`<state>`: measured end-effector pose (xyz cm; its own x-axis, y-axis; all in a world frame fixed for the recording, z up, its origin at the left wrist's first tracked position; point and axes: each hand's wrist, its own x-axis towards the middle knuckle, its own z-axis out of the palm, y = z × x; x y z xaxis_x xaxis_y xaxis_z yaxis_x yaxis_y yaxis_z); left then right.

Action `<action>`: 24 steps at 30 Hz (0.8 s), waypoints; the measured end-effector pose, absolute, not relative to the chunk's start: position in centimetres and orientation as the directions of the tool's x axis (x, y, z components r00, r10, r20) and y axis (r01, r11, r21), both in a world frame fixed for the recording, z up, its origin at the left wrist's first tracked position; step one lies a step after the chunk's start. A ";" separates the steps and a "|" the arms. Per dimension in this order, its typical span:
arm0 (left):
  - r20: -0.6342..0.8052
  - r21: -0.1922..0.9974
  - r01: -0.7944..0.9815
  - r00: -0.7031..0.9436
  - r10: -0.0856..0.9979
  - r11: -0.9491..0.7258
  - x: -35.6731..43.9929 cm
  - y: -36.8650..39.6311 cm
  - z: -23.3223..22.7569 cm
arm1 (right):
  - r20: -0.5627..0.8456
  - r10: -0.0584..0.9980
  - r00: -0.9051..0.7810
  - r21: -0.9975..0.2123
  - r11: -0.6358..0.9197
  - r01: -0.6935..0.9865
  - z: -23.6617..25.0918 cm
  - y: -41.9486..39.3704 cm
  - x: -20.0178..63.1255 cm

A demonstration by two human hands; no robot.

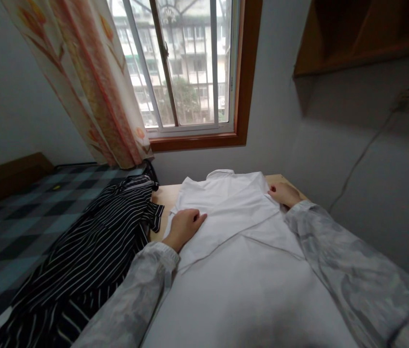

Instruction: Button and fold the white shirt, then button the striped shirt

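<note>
Dim room, daylight from window; shadowed walls, blurred bottom edge, wide-angle warp

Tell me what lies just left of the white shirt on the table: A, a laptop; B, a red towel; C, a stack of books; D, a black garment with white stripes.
D: a black-and-white striped garment lies heaped beside the white shirt, close to the left hand resting on the shirt's edge.

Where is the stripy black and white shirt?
In the head view, the black-and-white striped garment lies to the left of the white shirt, beside the left hand, draped from the wooden table edge toward the checkered bed.
</note>
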<state>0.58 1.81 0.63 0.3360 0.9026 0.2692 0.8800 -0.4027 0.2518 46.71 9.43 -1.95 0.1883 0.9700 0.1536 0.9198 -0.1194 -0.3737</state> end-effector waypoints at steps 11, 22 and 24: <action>0.251 0.220 0.892 0.340 0.906 -0.396 0.6 1.8 0.7 | 0.209 0.935 0.286 -0.448 -0.168 0.878 -2.5 8.8 47.7; 0.248 0.229 0.890 0.337 0.908 -0.393 0.6 1.8 0.7 | 0.145 0.985 0.097 -0.243 -0.059 0.968 -1.0 5.9 45.2; 0.249 0.230 0.890 0.338 0.907 -0.395 0.6 1.7 0.8 | 0.144 0.983 0.111 -0.233 -0.076 0.970 -1.0 6.0 45.4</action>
